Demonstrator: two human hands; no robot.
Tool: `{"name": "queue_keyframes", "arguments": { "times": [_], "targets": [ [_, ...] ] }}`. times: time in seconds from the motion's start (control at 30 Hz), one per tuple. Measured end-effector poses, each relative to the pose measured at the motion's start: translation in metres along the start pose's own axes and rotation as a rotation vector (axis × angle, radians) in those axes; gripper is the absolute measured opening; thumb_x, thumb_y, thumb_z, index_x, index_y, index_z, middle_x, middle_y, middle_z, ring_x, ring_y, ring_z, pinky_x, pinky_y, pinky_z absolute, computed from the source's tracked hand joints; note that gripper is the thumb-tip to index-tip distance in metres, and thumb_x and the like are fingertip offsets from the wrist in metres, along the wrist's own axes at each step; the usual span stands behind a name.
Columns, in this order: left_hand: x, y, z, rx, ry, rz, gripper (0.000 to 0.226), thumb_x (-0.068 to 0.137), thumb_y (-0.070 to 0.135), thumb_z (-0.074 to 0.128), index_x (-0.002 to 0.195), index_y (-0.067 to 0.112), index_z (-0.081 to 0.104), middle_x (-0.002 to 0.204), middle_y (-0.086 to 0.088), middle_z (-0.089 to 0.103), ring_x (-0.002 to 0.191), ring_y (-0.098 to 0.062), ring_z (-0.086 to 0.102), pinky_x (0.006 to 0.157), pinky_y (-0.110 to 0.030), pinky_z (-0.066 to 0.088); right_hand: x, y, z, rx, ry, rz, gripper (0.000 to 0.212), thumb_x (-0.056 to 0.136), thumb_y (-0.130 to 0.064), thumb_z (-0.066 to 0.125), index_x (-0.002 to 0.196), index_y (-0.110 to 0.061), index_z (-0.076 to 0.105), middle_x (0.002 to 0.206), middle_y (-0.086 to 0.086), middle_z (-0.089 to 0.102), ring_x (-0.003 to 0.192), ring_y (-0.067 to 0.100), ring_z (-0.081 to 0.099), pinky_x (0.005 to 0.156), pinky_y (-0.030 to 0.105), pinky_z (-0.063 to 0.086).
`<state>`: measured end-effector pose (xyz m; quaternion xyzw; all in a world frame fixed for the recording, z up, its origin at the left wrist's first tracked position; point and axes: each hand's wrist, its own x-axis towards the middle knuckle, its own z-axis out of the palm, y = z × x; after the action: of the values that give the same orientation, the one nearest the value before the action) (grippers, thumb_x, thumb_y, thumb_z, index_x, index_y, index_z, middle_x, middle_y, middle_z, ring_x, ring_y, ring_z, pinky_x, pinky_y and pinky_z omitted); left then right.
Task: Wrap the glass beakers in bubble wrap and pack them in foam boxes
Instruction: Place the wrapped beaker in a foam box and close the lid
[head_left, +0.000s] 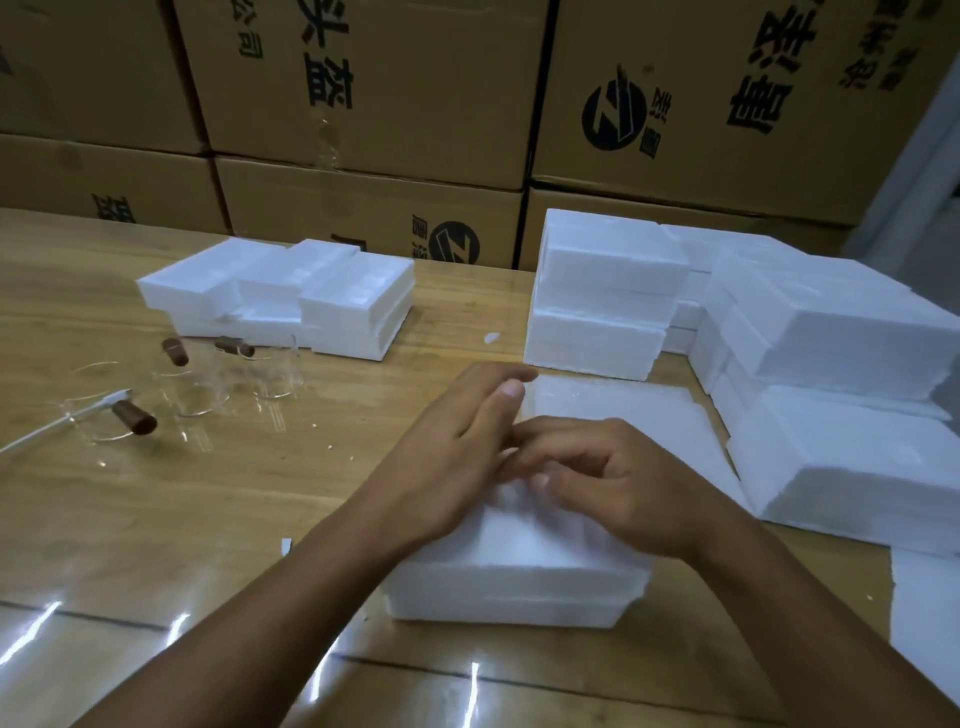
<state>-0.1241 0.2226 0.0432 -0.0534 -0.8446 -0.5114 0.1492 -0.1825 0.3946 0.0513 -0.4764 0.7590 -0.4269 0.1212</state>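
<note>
Head: foam box (514, 571), contents unseen.

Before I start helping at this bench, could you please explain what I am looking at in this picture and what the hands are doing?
There is no machine here: one camera worn on a person's head looks down at their bare hands. The left hand, held flat, and the right hand meet on top of a white foam box on the wooden table. Whether the right hand pinches anything, I cannot tell. Clear glass beakers with brown handles stand unwrapped at the left. More foam boxes are stacked behind, before brown cartons.
</note>
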Motion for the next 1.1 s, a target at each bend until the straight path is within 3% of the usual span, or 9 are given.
{"name": "queue_keyframes", "arguments": {
  "times": [0.1, 0.23, 0.37, 0.43, 0.53, 0.63, 0.77, 0.93, 1.1],
  "targets": [
    [0.0, 0.004, -0.005, -0.002, 0.078, 0.053, 0.038, 0.101, 0.037, 0.035, 0.123, 0.028, 0.064, 0.12, 0.019, 0.064, 0.11, 0.012, 0.054, 0.091, -0.007, 0.041, -0.009, 0.001, -0.004, 0.109, 0.165, -0.021, 0.029, 0.086, -0.002, 0.053, 0.093, -0.017, 0.077, 0.112, -0.006, 0.073, 0.116, 0.013, 0.063, 0.1, 0.032, 0.046],
    [-0.003, 0.014, -0.026, -0.11, 0.279, 0.105, 0.036, 0.097, 0.029, 0.037, 0.109, 0.026, 0.07, 0.105, 0.011, 0.072, 0.105, -0.003, 0.064, 0.094, -0.026, 0.05, -0.024, 0.0, -0.002, 0.061, 0.522, 0.034, 0.027, 0.092, -0.005, 0.055, 0.091, -0.022, 0.075, 0.104, -0.014, 0.073, 0.109, 0.006, 0.064, 0.094, 0.022, 0.048],
    [-0.034, -0.006, -0.042, -0.161, 0.517, -0.006, 0.031, 0.088, 0.028, 0.048, 0.109, 0.027, 0.071, 0.105, 0.018, 0.072, 0.102, 0.006, 0.062, 0.084, -0.009, 0.045, -0.052, 0.006, 0.013, 0.078, 0.796, 0.3, 0.026, 0.098, -0.02, 0.054, 0.105, -0.04, 0.068, 0.107, -0.035, 0.064, 0.105, -0.017, 0.054, 0.081, 0.008, 0.041],
    [-0.06, -0.025, -0.033, -0.205, 0.507, -0.175, 0.04, 0.085, 0.037, 0.053, 0.122, 0.03, 0.066, 0.118, 0.022, 0.067, 0.11, 0.014, 0.057, 0.083, -0.008, 0.041, -0.061, 0.012, 0.027, 0.225, 0.746, 0.458, 0.022, 0.097, -0.036, 0.053, 0.114, -0.045, 0.062, 0.113, -0.036, 0.06, 0.107, -0.019, 0.051, 0.084, 0.012, 0.039],
    [-0.091, -0.044, -0.007, -0.343, 0.364, -0.368, 0.046, 0.085, 0.049, 0.055, 0.129, 0.041, 0.059, 0.132, 0.024, 0.06, 0.124, 0.006, 0.052, 0.101, -0.023, 0.039, -0.066, 0.015, 0.048, 0.536, 0.629, 0.547, 0.049, 0.086, -0.05, 0.059, 0.133, -0.038, 0.054, 0.127, -0.024, 0.061, 0.118, -0.004, 0.054, 0.106, 0.027, 0.038],
    [-0.108, -0.048, 0.008, -0.519, 0.171, -0.293, 0.053, 0.081, 0.051, 0.06, 0.133, 0.043, 0.056, 0.136, 0.015, 0.061, 0.129, -0.008, 0.055, 0.113, -0.045, 0.038, -0.067, 0.016, 0.061, 0.626, 0.628, 0.547, 0.055, 0.085, -0.052, 0.059, 0.137, -0.038, 0.049, 0.136, -0.022, 0.056, 0.127, 0.0, 0.05, 0.115, 0.036, 0.032],
    [-0.119, -0.055, 0.001, -0.367, 0.025, -0.211, 0.084, 0.071, 0.034, 0.08, 0.144, 0.046, 0.04, 0.14, 0.02, 0.057, 0.131, -0.001, 0.052, 0.106, -0.027, 0.046, -0.083, 0.019, 0.062, 0.684, 0.711, 0.485, 0.029, 0.097, -0.037, 0.047, 0.122, -0.038, 0.06, 0.127, -0.023, 0.063, 0.121, -0.002, 0.055, 0.105, 0.03, 0.039],
    [-0.118, -0.061, -0.009, 0.029, 0.134, -0.196, 0.074, 0.078, 0.009, 0.08, 0.119, 0.065, 0.054, 0.112, 0.037, 0.066, 0.108, 0.016, 0.06, 0.085, -0.001, 0.043, -0.108, 0.014, 0.07, 0.398, 0.558, 0.429, 0.046, 0.09, 0.002, 0.054, 0.117, -0.035, 0.063, 0.115, -0.023, 0.07, 0.111, -0.006, 0.061, 0.084, 0.008, 0.047],
    [-0.119, -0.064, -0.01, 0.058, 0.143, -0.194, 0.066, 0.078, 0.007, 0.08, 0.111, 0.062, 0.062, 0.106, 0.033, 0.07, 0.103, 0.015, 0.063, 0.084, -0.002, 0.044, -0.108, 0.014, 0.079, 0.228, 0.561, 0.532, 0.039, 0.088, -0.002, 0.067, 0.112, -0.032, 0.068, 0.103, -0.024, 0.073, 0.102, -0.006, 0.065, 0.093, 0.022, 0.049]
  ]
}}
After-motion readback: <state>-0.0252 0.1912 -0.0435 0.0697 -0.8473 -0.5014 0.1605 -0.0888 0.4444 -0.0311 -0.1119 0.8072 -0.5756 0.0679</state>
